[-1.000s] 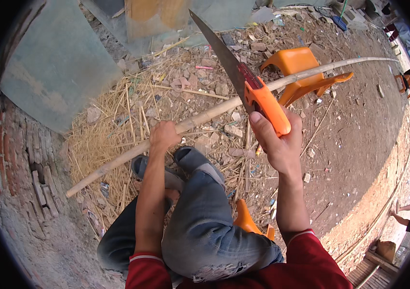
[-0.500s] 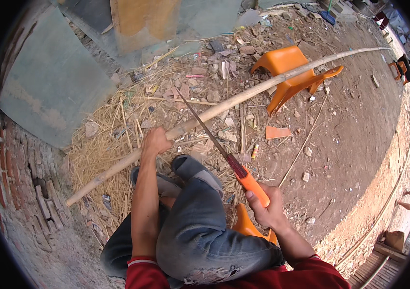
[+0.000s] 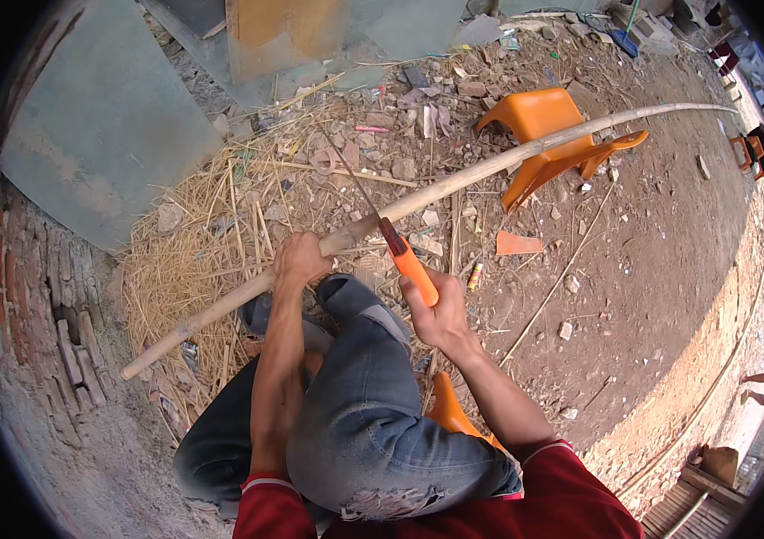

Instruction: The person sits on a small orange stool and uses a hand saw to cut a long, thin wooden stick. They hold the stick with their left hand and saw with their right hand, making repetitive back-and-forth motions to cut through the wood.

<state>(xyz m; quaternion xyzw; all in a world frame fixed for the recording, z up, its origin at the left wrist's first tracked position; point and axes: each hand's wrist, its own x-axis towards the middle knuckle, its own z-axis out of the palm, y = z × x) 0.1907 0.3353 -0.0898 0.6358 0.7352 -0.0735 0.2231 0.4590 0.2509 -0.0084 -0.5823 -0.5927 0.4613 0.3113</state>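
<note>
Your left hand (image 3: pixel 299 259) is wrapped tight around the long bamboo pole (image 3: pixel 454 184), pinning it above your bent knee. Your right hand (image 3: pixel 436 316) grips the orange handle of the handsaw (image 3: pixel 400 256) — its thin blade seems to cross the pole just right of your left fist, though it shows only edge-on. The pole runs from the straw (image 3: pixel 211 242) up past the tipped orange chair (image 3: pixel 554 135).

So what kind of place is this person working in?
Most likely an outdoor yard or building site: bare dirt ground strewn with rubble, a heap of straw, a rough brick wall and a toppled orange plastic chair.
</note>
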